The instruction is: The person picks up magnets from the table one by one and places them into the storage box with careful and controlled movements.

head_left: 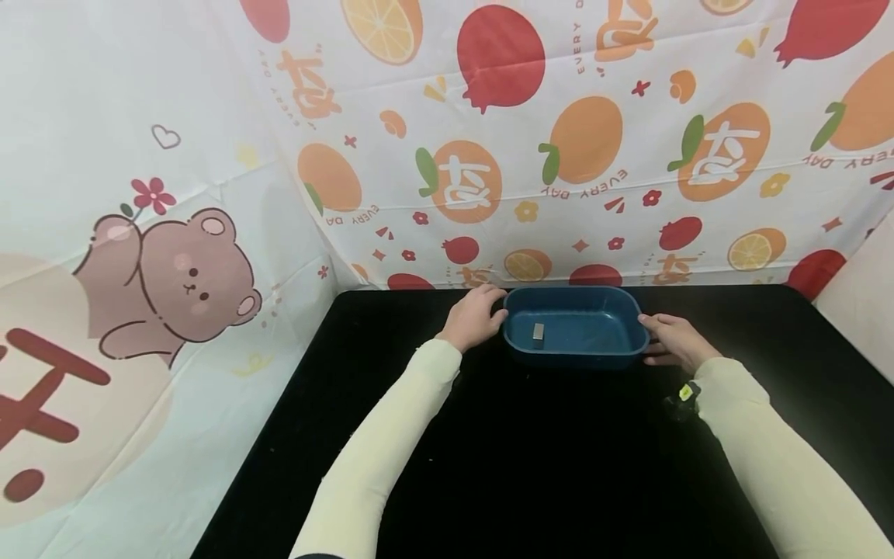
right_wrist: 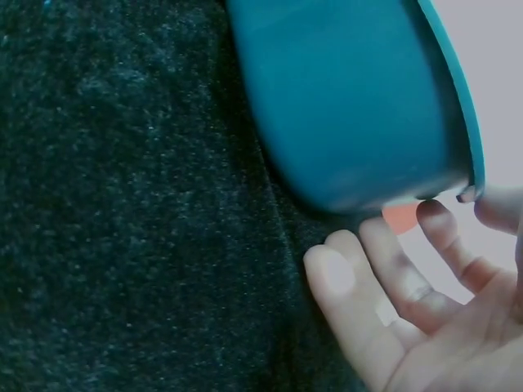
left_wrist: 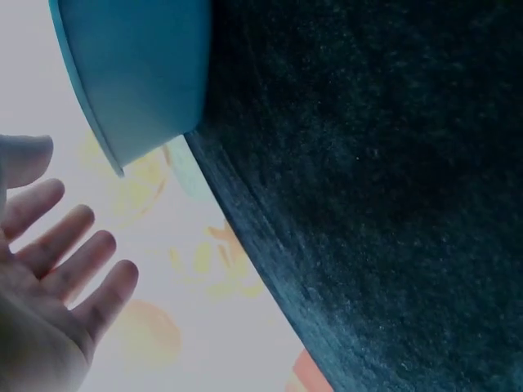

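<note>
A blue rectangular plastic basin (head_left: 576, 360) with rounded corners stands on the black table near its back edge. Inside, toward the left end, is a small grey rectangular piece (head_left: 538, 331), its kind unclear. At the basin's left end my left hand (head_left: 476, 317) is close to the rim; in the left wrist view its loosely bent fingers (left_wrist: 105, 298) are apart from the basin wall. My right hand (head_left: 679, 341) pinches the rim at the right end between thumb and index finger. Its other fingers (right_wrist: 333, 273) extend below, beside the basin's outer wall.
Black cloth-like material covers the table (head_left: 531, 458). A white cloth with fruit prints (head_left: 583, 140) hangs right behind the back edge. To the left hangs another cloth with a bear print (head_left: 188, 279). A pale surface (head_left: 862, 295) borders the right side.
</note>
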Motion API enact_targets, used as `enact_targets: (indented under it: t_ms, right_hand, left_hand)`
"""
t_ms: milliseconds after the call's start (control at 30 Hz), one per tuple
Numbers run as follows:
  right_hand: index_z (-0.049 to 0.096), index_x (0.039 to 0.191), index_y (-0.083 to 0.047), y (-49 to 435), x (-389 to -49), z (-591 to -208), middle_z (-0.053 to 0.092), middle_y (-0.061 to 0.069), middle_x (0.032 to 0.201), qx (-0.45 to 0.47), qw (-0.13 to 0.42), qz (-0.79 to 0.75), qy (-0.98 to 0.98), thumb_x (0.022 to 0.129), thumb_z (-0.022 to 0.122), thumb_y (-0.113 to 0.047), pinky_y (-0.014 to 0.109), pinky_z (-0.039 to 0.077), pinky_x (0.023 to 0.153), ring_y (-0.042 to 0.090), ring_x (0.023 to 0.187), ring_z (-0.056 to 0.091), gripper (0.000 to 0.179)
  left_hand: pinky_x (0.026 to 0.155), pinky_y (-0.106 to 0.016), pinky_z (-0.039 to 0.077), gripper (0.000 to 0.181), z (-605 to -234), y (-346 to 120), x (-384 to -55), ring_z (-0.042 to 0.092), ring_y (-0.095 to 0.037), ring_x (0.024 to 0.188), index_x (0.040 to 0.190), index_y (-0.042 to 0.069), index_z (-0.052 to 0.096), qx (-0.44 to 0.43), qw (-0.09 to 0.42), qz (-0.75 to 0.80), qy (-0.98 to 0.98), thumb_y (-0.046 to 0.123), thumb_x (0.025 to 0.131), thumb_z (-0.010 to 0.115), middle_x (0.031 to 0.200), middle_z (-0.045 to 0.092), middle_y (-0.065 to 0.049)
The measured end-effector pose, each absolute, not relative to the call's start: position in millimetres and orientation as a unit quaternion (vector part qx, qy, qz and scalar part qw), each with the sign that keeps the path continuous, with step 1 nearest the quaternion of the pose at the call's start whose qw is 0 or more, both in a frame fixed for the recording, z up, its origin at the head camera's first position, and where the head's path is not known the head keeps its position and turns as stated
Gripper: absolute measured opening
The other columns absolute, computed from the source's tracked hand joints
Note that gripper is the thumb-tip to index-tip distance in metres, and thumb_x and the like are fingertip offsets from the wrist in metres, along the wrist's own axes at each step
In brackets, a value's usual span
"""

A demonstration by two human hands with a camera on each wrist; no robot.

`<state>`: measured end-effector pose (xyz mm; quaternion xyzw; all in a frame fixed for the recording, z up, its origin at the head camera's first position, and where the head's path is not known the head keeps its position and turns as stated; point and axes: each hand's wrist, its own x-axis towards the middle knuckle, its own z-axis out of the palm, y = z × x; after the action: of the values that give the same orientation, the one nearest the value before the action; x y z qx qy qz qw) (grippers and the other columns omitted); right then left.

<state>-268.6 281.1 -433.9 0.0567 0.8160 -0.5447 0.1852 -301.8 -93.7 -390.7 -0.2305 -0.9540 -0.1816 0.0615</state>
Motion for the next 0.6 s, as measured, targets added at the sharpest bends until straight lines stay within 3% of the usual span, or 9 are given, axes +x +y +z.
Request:
enact_targets:
  t_ms: [367,600]
  right_hand:
    - [0.034,0.145,0.007,278,-270,-425,0.046,0.027,0.133,0.037,0.192,-0.525,0.828,0.105,0.033,-0.048,0.036,0.061,0.084,0.010,0.088,0.066,0.068]
    - [0.031,0.148,0.009,279,-269,-424,0.056,0.022,0.123,0.024,0.196,-0.516,0.833,0.106,0.037,-0.044,0.036,0.061,0.084,0.009,0.087,0.068,0.068]
  left_hand:
    - [0.109,-0.044,0.046,0.044,-395,-126,-274,0.053,-0.025,0.132,0.140,0.013,0.055,-0.244,0.075,-0.193,-0.947,0.029,0.100,0.059,0.144,0.054,-0.008]
    - [0.110,-0.044,0.046,0.046,-399,-142,-256,0.053,-0.026,0.132,0.142,0.014,0.054,-0.253,0.067,-0.189,-0.947,0.029,0.099,0.060,0.146,0.052,-0.008]
